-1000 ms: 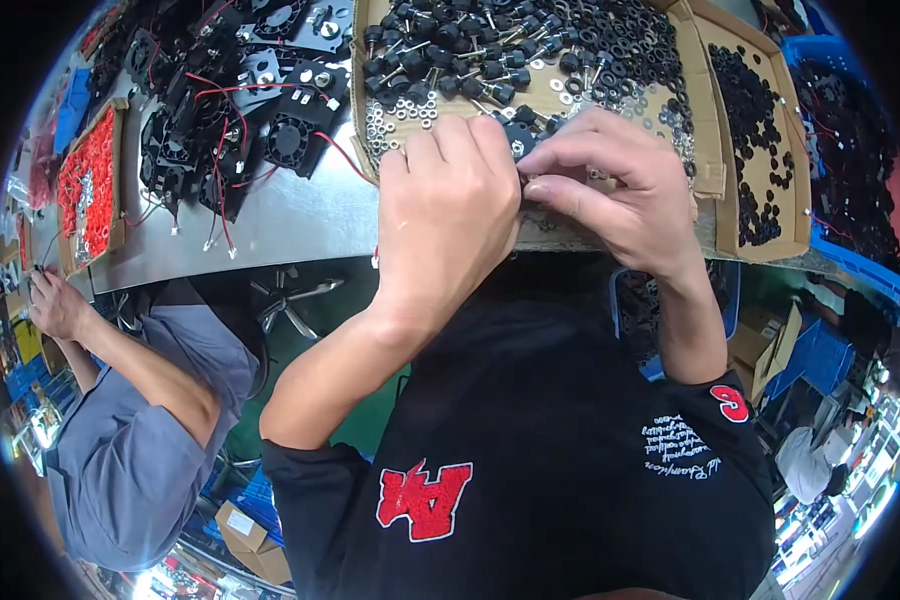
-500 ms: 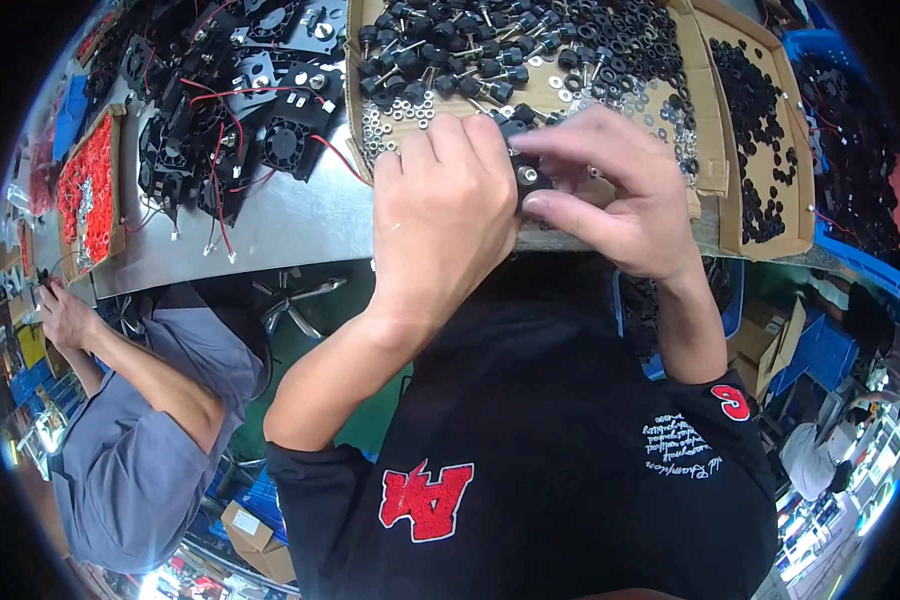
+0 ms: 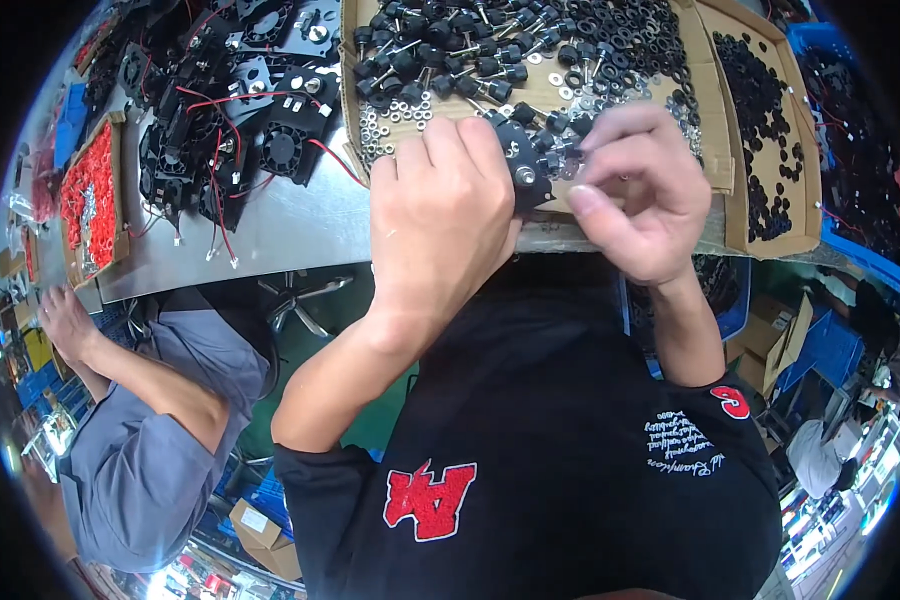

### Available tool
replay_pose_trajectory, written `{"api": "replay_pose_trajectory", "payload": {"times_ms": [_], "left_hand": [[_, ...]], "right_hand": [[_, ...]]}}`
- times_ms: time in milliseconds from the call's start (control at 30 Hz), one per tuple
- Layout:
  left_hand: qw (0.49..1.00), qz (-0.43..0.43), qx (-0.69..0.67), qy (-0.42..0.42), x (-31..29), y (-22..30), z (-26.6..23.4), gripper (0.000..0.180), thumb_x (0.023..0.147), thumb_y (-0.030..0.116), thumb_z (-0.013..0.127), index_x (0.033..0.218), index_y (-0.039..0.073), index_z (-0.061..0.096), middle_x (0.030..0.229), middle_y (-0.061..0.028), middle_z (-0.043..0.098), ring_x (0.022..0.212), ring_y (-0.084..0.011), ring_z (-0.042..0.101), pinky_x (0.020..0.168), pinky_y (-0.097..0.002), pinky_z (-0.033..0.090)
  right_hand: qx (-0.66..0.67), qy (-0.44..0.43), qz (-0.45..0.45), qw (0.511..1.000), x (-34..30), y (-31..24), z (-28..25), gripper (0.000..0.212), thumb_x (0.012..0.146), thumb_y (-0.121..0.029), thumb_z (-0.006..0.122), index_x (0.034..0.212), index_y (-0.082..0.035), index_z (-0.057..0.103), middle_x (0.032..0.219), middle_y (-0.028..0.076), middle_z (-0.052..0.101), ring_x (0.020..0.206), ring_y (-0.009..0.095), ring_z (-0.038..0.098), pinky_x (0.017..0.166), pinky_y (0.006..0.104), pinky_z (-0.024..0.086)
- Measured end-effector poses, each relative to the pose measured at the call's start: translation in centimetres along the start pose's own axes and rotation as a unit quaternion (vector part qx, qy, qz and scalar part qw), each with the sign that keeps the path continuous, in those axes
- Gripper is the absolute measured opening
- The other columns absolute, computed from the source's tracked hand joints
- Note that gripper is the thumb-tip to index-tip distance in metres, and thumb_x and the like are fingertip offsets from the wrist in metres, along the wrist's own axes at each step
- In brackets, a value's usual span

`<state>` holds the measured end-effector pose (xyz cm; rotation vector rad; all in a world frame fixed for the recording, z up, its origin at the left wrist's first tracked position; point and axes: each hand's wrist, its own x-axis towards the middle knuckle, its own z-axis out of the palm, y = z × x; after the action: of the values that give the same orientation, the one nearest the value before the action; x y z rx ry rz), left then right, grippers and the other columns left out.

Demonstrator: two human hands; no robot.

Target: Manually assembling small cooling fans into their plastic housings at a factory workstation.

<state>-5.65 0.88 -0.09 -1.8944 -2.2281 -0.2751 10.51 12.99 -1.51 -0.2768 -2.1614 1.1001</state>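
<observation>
Black plate [image 3: 531, 158], metal nut [image 3: 525, 176] exposed: I see the right hand [image 3: 652, 212] now drawn clear, released, leaving only the left hand [image 3: 440, 205] grasping the plate.

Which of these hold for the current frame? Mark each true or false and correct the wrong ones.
1. The left hand grips a black part. True.
2. The right hand is clenched into a fist. False: its thumb and forefinger stand apart.
3. Red pieces lie in a cardboard tray at the far left. True.
4. The fan unit with red wires lies right of the black-headed screws. False: it lies left of them, on the metal tabletop.
</observation>
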Motion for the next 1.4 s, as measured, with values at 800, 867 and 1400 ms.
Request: {"api": "replay_pose_trajectory", "payload": {"times_ms": [800,867,1400], "left_hand": [[0.999,-0.016,-0.006,-0.047,0.2,0.1,-0.5,0.052,0.061,0.028,0.084,0.093,0.003,0.052,0.085,-0.0108,0.056,0.075,-0.0274,0.062,0.065,-0.0355,0.051],[0.999,-0.016,-0.006,-0.037,0.0,0.0,-0.4,0.052,0.061,0.029,0.084,0.093,0.003,0.051,0.086,-0.0109,0.056,0.075,-0.0275,0.063,0.065,-0.0355,0.051],[0.999,-0.003,0.000,-0.034,0.0,-0.3,-0.2,0.052,0.063,0.035,0.084,0.091,0.004,0.053,0.084,-0.0078,0.055,0.076,-0.0231,0.060,0.065,-0.0338,0.048]], "right_hand": [[0.009,-0.031,0.044,0.999,-2.4,-0.1,0.1,0.074,0.076,-0.009,0.066,0.143,0.009,0.041,0.129,0.022,0.059,0.101,0.023,0.064,0.091,0.0308,0.048],[0.016,-0.025,0.068,0.997,-2.8,-0.3,0.1,0.076,0.076,-0.012,0.065,0.145,0.009,0.039,0.133,0.025,0.058,0.105,0.025,0.065,0.092,0.0318,0.048],[-0.041,-0.005,-0.001,0.999,-1.1,-0.7,0.8,0.080,0.078,-0.015,0.063,0.147,0.011,0.033,0.118,0.023,0.064,0.115,0.024,0.058,0.098,0.0339,0.043]]}}
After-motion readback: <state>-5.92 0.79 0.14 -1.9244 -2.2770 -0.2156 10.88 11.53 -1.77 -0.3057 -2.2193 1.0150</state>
